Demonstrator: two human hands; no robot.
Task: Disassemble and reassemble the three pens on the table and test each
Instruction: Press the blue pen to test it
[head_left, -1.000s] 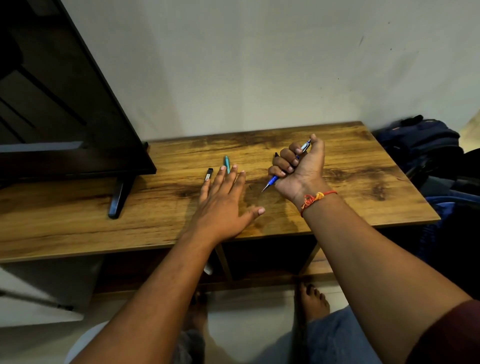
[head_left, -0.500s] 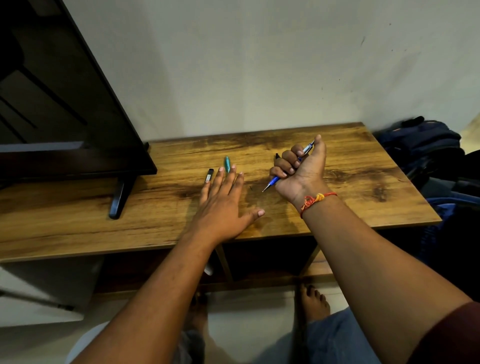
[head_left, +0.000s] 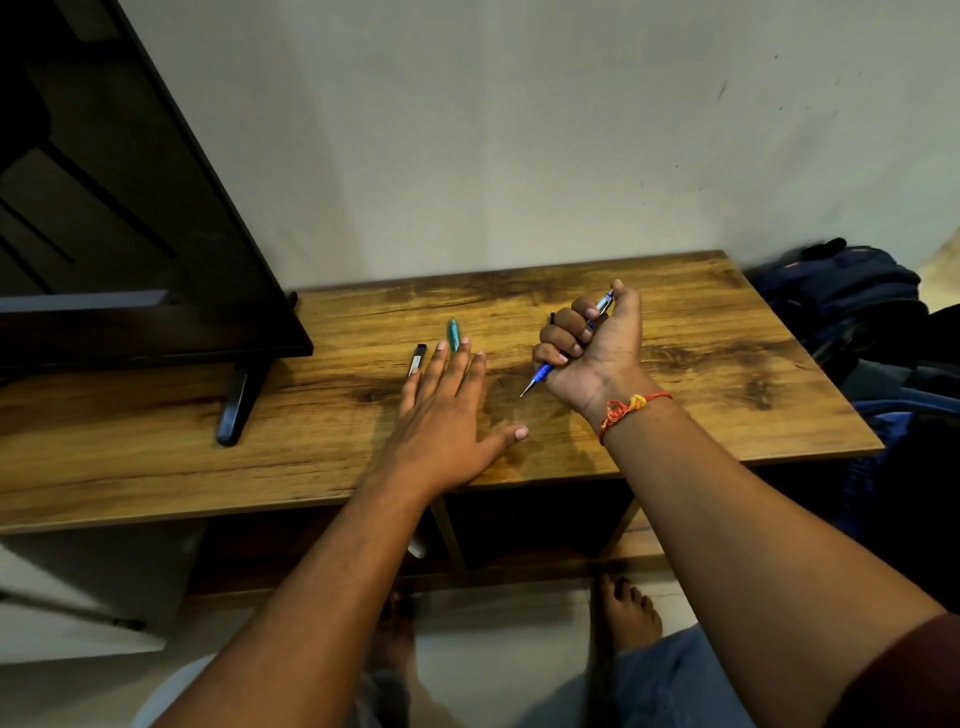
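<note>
Fingers and thumb of the right hand (head_left: 597, 353) clench the blue pen (head_left: 542, 372) right of centre in the frame, its tip pointing to the lower left. The left hand (head_left: 447, 415) lies flat on the wooden table (head_left: 701, 364) at centre, fingers straight, grasping nothing. At its fingertips lie the green pen (head_left: 453, 332) and, further left, the black pen (head_left: 417, 358). A television (head_left: 130, 234) fills the upper left.

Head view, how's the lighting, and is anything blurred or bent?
Head view: dim, warm light; soft shadows under the left hand and right hand on the table; blue pen sharp; the wide-angle lens slants the television.
</note>
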